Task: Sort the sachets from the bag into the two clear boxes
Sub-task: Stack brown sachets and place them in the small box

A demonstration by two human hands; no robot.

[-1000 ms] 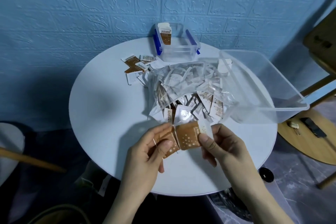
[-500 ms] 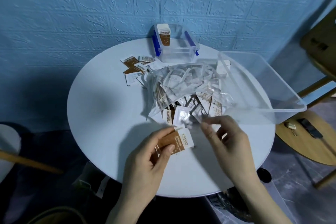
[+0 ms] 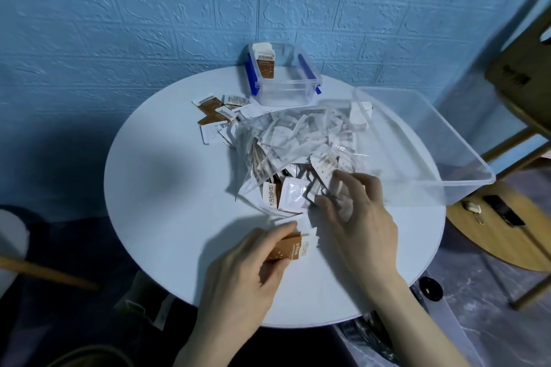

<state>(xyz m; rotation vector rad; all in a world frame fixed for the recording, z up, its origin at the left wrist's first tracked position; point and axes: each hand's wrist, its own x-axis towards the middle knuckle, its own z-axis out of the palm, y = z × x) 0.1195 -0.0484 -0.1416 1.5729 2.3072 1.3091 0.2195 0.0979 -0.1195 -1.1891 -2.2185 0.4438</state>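
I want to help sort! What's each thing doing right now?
Left hand: holding brown sachets.
Right hand: fingers reaching into the bag.
Bag: open, full of sachets.
Small box: open, one sachet inside.
Big box: open, tilted.

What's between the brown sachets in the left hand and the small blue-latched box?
The bag heaped with sachets lies on the table directly between the left hand holding brown sachets and the small box. The right hand is also at the bag's near end.

Two bare hands, left hand [image 3: 241,274] and right hand [image 3: 359,217]; forearms bare, no sleeves, no rings, no watch visible.
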